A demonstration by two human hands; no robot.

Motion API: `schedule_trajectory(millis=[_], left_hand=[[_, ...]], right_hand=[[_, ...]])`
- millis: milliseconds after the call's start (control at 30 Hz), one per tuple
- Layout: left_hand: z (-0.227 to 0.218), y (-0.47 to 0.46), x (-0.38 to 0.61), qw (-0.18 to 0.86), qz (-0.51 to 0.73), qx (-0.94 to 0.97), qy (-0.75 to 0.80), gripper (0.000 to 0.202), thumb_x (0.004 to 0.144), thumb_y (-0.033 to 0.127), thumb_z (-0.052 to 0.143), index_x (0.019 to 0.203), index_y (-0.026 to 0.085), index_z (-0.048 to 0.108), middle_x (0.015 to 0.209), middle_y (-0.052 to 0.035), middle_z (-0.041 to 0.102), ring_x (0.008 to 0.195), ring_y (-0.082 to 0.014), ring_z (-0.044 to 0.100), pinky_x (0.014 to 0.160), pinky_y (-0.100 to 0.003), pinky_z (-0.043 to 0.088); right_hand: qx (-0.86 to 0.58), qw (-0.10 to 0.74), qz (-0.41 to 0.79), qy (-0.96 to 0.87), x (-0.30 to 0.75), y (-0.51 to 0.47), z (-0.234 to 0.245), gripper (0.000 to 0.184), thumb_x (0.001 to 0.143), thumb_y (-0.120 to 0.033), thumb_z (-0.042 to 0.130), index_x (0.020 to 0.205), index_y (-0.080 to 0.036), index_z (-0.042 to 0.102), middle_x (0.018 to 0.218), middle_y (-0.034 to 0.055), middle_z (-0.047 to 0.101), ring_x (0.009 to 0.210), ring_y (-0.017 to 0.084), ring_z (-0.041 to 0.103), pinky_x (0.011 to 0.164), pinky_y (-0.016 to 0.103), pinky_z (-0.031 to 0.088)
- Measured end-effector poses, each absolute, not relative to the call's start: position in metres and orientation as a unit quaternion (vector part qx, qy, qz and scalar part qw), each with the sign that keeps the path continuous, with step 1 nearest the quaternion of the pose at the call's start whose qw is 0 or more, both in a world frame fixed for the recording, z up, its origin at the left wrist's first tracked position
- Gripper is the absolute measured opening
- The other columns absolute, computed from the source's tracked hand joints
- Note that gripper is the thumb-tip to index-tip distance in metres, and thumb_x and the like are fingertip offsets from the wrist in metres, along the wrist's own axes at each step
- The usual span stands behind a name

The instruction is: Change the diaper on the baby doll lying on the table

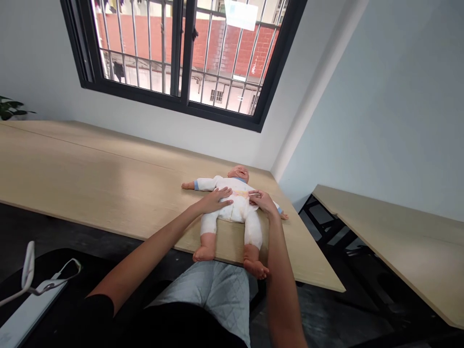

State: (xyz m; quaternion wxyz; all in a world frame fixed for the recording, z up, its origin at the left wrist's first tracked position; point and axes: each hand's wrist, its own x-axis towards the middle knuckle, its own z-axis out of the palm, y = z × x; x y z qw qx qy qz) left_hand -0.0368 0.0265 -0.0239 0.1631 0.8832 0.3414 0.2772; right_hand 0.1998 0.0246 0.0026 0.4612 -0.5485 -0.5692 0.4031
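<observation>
While the lap sits close under the near edge of the tabletop, grey quilted fabric (213,295) covers it at 6 o'clock, with a black garment (174,328) just below.

Left hand (216,200): released, palm down, fingers spread flat on the belly of the baby doll (235,205).

Right hand (263,203): on the doll's opposite side at the waist, fingers lightly curled against the cloth; whether they pinch it, cannot tell.

Baby doll: on its back on the tabletop (90,164), between the hands, head toward 12 o'clock, arms out toward 9 and 3 o'clock, bare feet (255,268) toward 6 o'clock at the near edge. Wears a white one-piece suit (234,210) with blue cuffs and a yellowish stain (237,194) across the chest.

Tabletop: pale wood, running to the wall.

At 8 o'clock: a white cord (27,270) and a flat white strip (31,311), both on a dark surface.

At 3 o'clock: a second pale tabletop (380,227), set apart.

At 10 o'clock: leaves of a plant (9,108).

At 12 o'clock: a black-framed, barred window (181,58), a red brick wall (224,43) beyond it.
</observation>
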Motion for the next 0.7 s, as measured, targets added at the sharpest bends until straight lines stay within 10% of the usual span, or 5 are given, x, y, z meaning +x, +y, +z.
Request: schedule_trajectory(millis=[467,700], left_hand=[[-0.004,0.002,-0.007,0.047,0.226,0.911,0.341,0.062,0.086,0.066,0.041,0.142,0.041,0.040,0.155,-0.0035,0.031,0.142,-0.0378,0.022,0.111,-0.063,0.015],[-0.006,0.003,0.027,-0.016,0.265,0.896,0.355,0.047,0.088,0.061,0.045,0.123,0.033,0.062,0.143,-0.0089,0.048,0.133,-0.0398,0.035,0.104,-0.073,0.017]], right_hand=[[-0.546,0.429,0.424,-0.582,0.219,0.019,0.005,0.025,0.058,-0.010,0.063,0.082,-0.015,0.065,0.065,-0.0029,0.064,0.056,0.009,0.053,0.052,0.018,0.042],[-0.578,0.401,0.363,-0.611,0.224,0.025,-0.002,0.011,0.061,-0.010,0.067,0.070,-0.015,0.065,0.063,0.0005,0.065,0.062,0.013,0.058,0.059,0.023,0.046]])
